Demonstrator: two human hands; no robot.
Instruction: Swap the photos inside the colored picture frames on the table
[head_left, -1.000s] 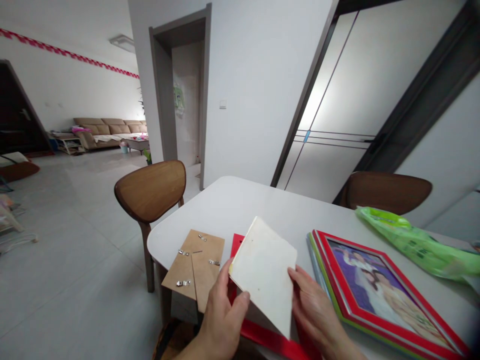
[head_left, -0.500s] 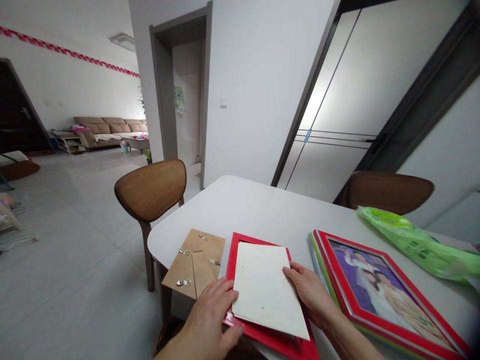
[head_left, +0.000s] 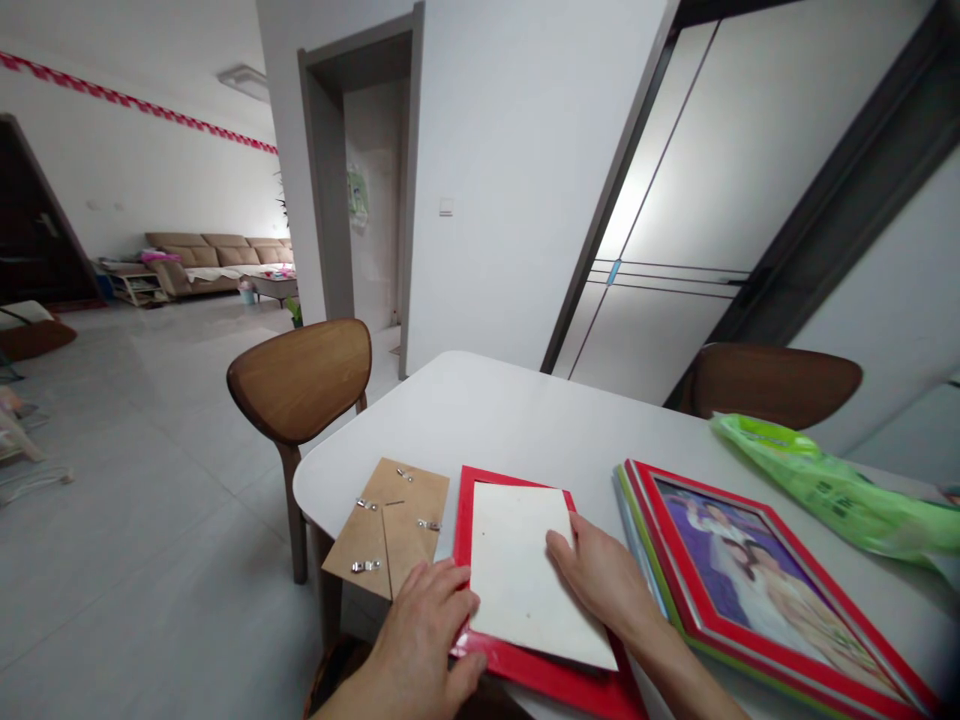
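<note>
A red picture frame [head_left: 517, 655] lies on the white table [head_left: 525, 410] in front of me, with a cream-white sheet [head_left: 525, 575] over its opening. My left hand [head_left: 427, 630] grips the frame's near left corner, its fingertips reaching the sheet's left edge. At the opposite side, my right hand [head_left: 600, 570] pinches the sheet's right edge, thumb on top and the other fingers mostly hidden. The sheet's near right corner overlaps the red border. Left of the frame rests a brown backing board [head_left: 397, 520] with several metal clips and a slit.
On the right, a red-framed photo [head_left: 750, 570] tops a stack of frames. Behind it lies a green plastic bag [head_left: 832, 490]. Wooden chairs stand at the table's left [head_left: 304, 380] and far right [head_left: 780, 385]. A sofa [head_left: 217, 260] is in the background.
My right hand has shifted left, its thumb farther onto the sheet. The sheet's right side has moved slightly left and up in the picture. My left hand stays nearly in place.
</note>
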